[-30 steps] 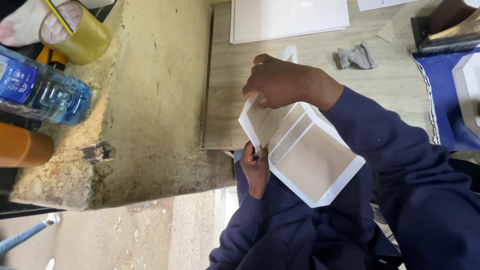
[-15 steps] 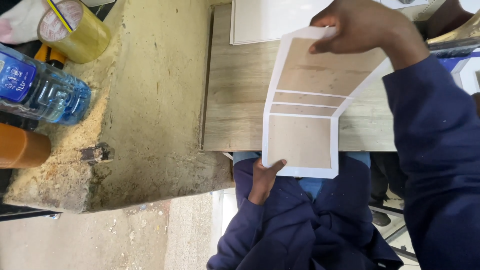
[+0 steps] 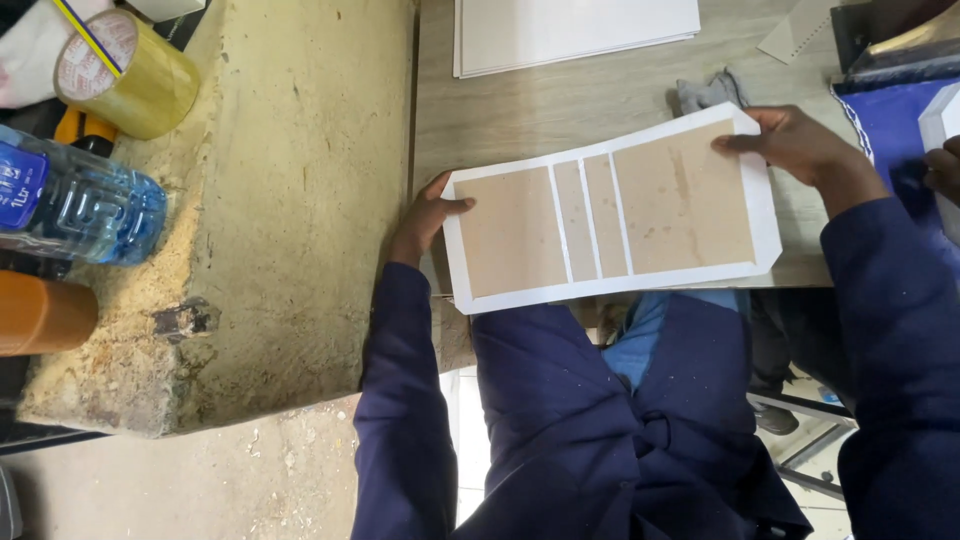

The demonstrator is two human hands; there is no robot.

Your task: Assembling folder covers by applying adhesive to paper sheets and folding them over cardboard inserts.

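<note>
A white sheet with brown cardboard panels [image 3: 610, 210] stuck on it lies opened flat over the near edge of the wooden table [image 3: 560, 110]. It bears two wide panels and two narrow strips between them. My left hand [image 3: 425, 215] grips its left edge, thumb on top. At the other end, my right hand [image 3: 800, 145] holds the upper corner. Both sleeves are dark blue.
A rough block dusted with sawdust [image 3: 290, 200] adjoins the table on the left. Beyond it lie a yellow tape roll [image 3: 125, 75], a blue water bottle [image 3: 75, 205] and an orange cylinder [image 3: 40, 315]. White sheets [image 3: 575, 30], a grey rag [image 3: 710, 90] and blue fabric [image 3: 890, 130] are further back.
The folded white-and-brown piece was opened out, lifted upright by my right hand, and is now spread flat sideways between both hands.
</note>
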